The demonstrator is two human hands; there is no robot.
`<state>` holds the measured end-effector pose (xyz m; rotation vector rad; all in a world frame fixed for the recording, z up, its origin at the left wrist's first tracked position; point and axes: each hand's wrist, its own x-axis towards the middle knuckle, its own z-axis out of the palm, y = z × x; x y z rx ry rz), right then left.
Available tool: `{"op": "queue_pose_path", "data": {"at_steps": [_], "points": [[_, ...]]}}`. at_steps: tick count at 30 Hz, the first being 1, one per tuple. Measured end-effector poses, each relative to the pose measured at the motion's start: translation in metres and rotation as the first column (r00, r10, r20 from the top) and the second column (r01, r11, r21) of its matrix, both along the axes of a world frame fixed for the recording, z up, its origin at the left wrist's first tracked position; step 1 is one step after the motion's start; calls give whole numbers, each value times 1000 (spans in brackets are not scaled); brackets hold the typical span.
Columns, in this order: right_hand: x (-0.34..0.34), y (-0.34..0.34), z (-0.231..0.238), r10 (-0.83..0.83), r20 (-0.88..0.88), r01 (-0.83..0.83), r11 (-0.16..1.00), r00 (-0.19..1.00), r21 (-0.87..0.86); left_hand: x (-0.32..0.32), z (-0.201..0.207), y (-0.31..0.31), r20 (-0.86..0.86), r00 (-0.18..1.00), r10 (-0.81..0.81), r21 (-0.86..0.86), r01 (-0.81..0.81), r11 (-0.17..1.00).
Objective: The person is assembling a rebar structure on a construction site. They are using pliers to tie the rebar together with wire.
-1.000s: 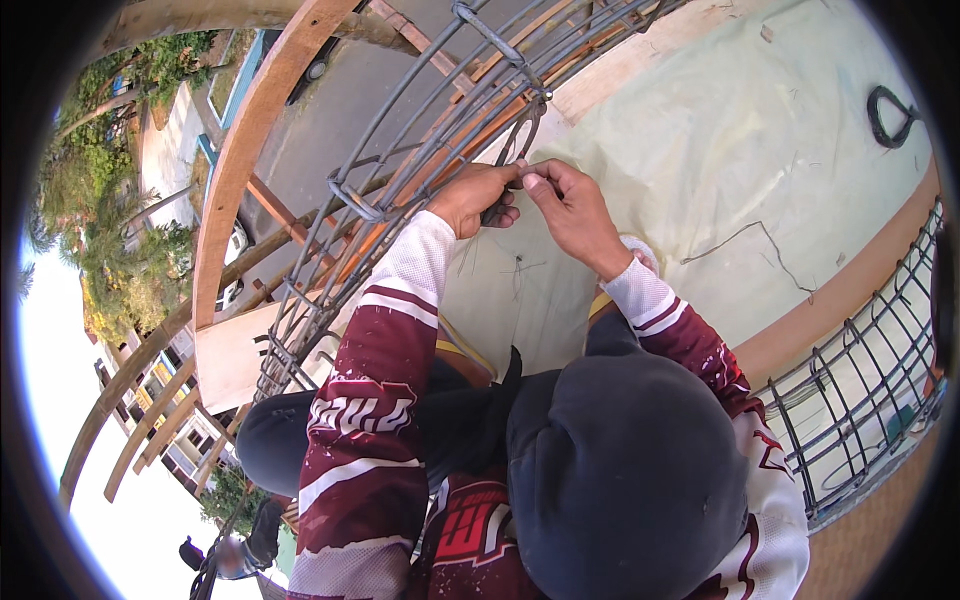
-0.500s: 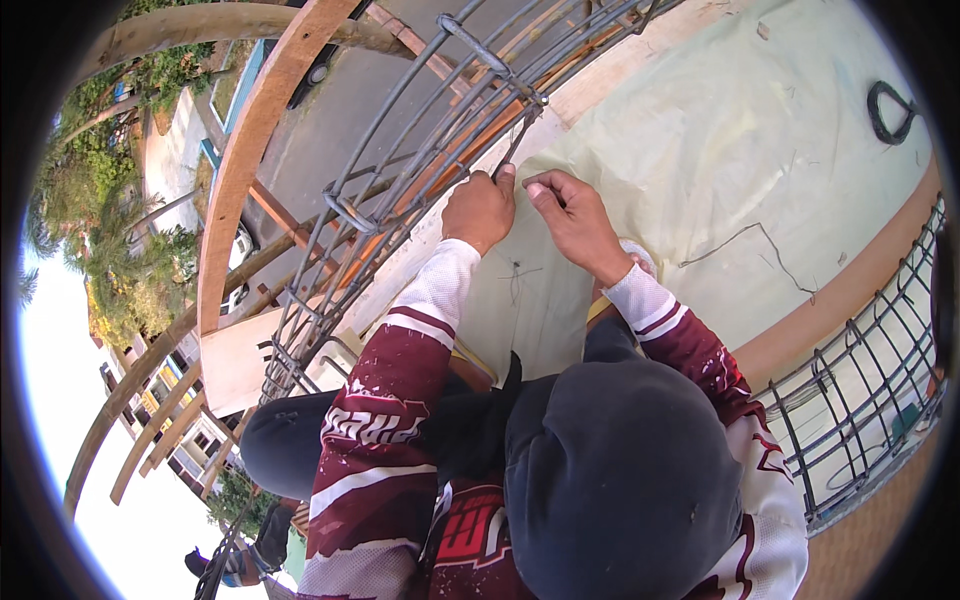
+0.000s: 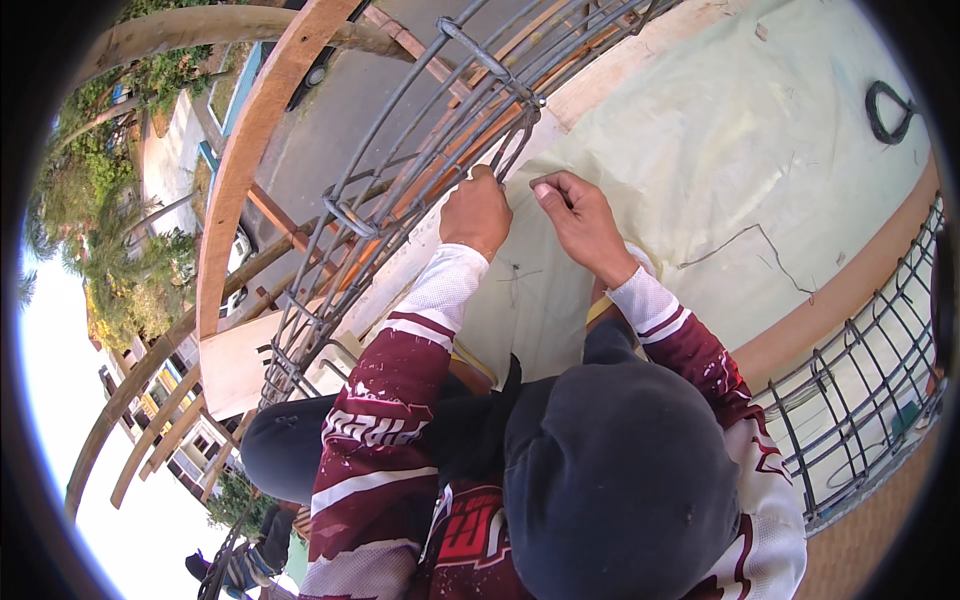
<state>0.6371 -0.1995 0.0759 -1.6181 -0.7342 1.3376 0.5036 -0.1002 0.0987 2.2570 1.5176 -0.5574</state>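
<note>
My left hand (image 3: 477, 212) is closed beside the rebar cage (image 3: 505, 75). From its fingers, dark, slender tie wire (image 3: 515, 145) runs up in a narrow loop to a bar joint at the cage's near side. Just to its right, above the pale sheet, my right hand (image 3: 583, 225) has thumb and forefinger pinched together. Whatever sits in that pinch, if anything, is too small to make out. The two hands are close but do not touch.
A translucent sheet (image 3: 720, 170) covers the surface, with a bent wire (image 3: 770, 245) and black wire coil (image 3: 888, 112) on it. Rebar mesh (image 3: 850, 370) stands at right. A curved wooden beam (image 3: 235, 170) and a drop to the road (image 3: 330, 120) lie left. A person (image 3: 240, 565) is lower left.
My left hand has shifted slightly down and left. The wire above it has spread into a wider loop. My right hand has moved a little to the right, still pinched.
</note>
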Motion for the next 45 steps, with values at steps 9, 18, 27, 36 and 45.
{"op": "queue_pose_path", "data": {"at_steps": [9, 18, 27, 36, 45], "points": [[-19, 16, 6, -35, -195, 51, 996, 980, 77, 2, -5, 18, 121, 585, 802, -836, -376, 400], [-5, 1, -8, -18, -2, 18, 1000, 1000, -2, 7, -6, 1, -100, 992, 79, -104, -90, 991], [-20, 23, -23, -53, -140, 37, 993, 989, -113, -14, 1, 15, 80, 522, 849, -838, -425, 341], [-11, 27, -11, -38, 72, 43, 997, 997, -69, -15, 0, 5, -285, 64, 956, -952, -136, -275], [-3, 5, -3, -54, 60, 62, 987, 997, -145, 0, 5, -19, -18, 1000, -25, -35, 24, 999]]}}
